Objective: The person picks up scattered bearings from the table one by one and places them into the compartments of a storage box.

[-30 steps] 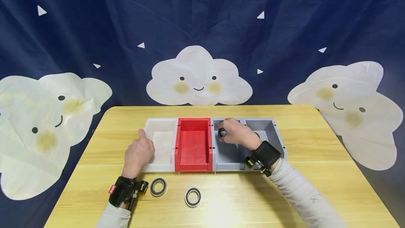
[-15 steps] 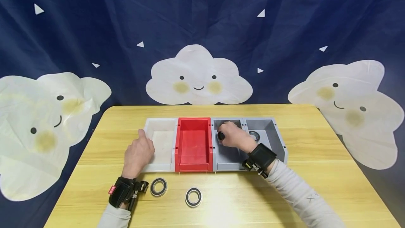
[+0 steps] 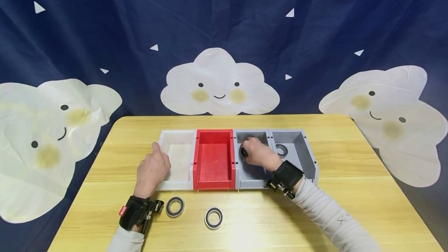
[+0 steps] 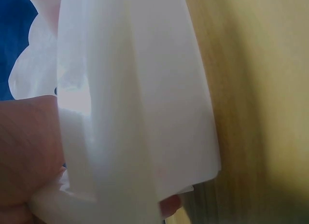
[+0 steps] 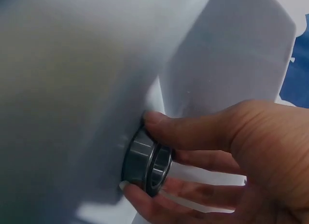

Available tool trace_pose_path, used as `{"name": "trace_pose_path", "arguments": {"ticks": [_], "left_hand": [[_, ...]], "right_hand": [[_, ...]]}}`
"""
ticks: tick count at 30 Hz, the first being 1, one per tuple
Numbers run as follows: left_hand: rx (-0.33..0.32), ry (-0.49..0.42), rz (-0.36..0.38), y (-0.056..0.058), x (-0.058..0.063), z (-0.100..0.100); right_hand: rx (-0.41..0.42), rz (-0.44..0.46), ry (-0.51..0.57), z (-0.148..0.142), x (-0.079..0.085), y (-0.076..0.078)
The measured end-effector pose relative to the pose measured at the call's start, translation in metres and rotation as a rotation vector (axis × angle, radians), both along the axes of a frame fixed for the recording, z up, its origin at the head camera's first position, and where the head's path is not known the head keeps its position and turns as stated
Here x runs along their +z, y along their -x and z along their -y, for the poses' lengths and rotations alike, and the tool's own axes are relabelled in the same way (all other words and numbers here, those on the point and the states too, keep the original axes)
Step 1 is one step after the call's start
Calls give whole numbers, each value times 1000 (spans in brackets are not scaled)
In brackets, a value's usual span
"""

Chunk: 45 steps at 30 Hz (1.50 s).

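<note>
Inside the left grey bin (image 3: 252,183), my right hand (image 3: 258,153) pinches a ball bearing (image 3: 244,152) between thumb and fingers. Close up in the right wrist view, the bearing (image 5: 146,161) stands on edge against the bin's wall. At the far left end of the row, my left hand (image 3: 152,169) grips the side wall of the white bin (image 3: 178,186). A fingertip shows below that wall (image 4: 120,113) in the left wrist view, with the rest of the hand on its other side.
Two more bearings lie on the wooden table in front, one (image 3: 175,207) near the left wrist and another (image 3: 214,217) to its right. A red bin (image 3: 214,185) stands between white and grey. One bearing (image 3: 281,151) lies in the right grey bin (image 3: 308,154).
My right hand has lowered the bearing into the left grey bin, shifting slightly left and toward me. This uncovered the bearing in the right grey bin. My left hand stays in place.
</note>
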<state>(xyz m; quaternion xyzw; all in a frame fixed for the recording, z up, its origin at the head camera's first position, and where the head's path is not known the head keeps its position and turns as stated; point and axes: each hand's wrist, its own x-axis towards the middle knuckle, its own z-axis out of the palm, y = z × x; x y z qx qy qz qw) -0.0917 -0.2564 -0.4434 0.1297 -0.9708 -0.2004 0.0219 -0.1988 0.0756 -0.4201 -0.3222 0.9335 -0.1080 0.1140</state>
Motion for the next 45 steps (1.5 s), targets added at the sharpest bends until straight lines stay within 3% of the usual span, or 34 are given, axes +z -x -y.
{"name": "trace_pose_path", "arguments": {"ticks": [7,17,23,29,35,38,41,45], "left_hand": [[2,3,10,1,5,-1],[2,-11,25,-1,2,-3],[8,-6,31,-1,1,-4],[9,-7,25,-2,3,-3],[6,-11,34,-1,3,-3],[9,-7,40,-1,3,-3],[8,-9,48,-1,4,-3],[6,-14,53,-2,4,-3]], "right_hand": [[-3,-19,53,-3,-1,-1],[-4,-20,20,-7,0,-3],[-47,-22,107,-21,21,-4],[-91,-97,235,-49,51,-4],[-214,-182,283,-94,67,-3],[-323,-218,288,-116,68,-4],[-456,-189,265,-136,64,-7],[-592,-73,177,-156,50,-12]]}}
